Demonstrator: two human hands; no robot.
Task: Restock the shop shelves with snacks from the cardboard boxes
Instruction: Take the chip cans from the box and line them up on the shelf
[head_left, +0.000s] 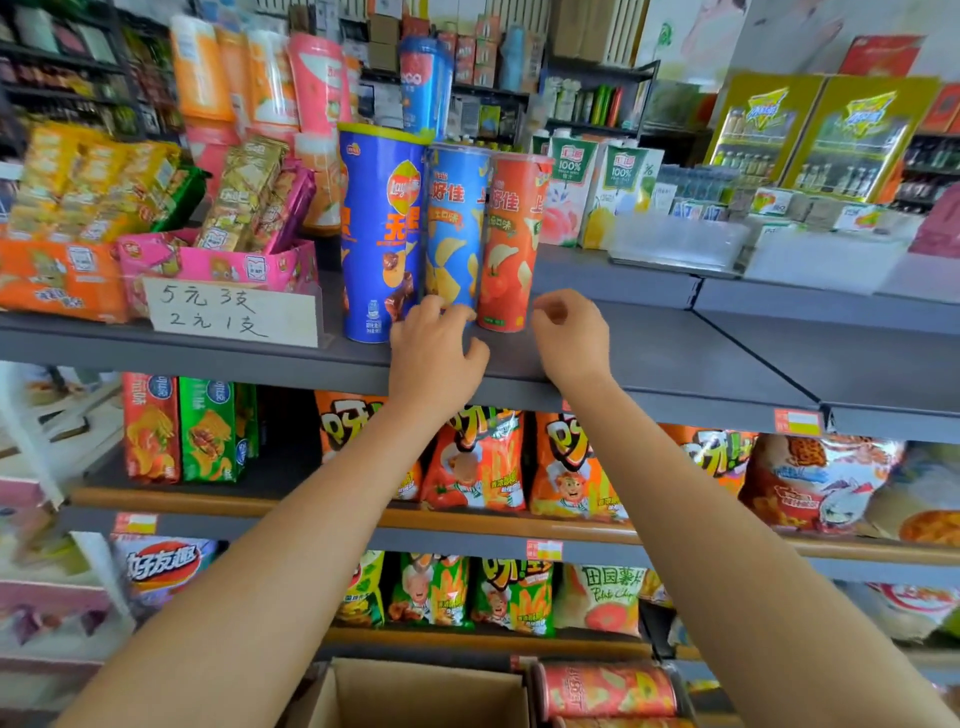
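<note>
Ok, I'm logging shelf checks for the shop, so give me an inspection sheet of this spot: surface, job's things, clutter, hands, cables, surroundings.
Surface: grey top shelf, bare to the right of the cans.
Job's things: tall blue can, smaller blue can and red can upright in a row; open box below; red cans lying beside it.
Clutter: handwritten price card; pink carton of snack bars.
Hands: left hand at the smaller blue can's base, fingers curled; right hand beside the red can, holding nothing.
Cables: nothing seen.
Surroundings: chip bags on lower shelves; juice cartons behind.
</note>
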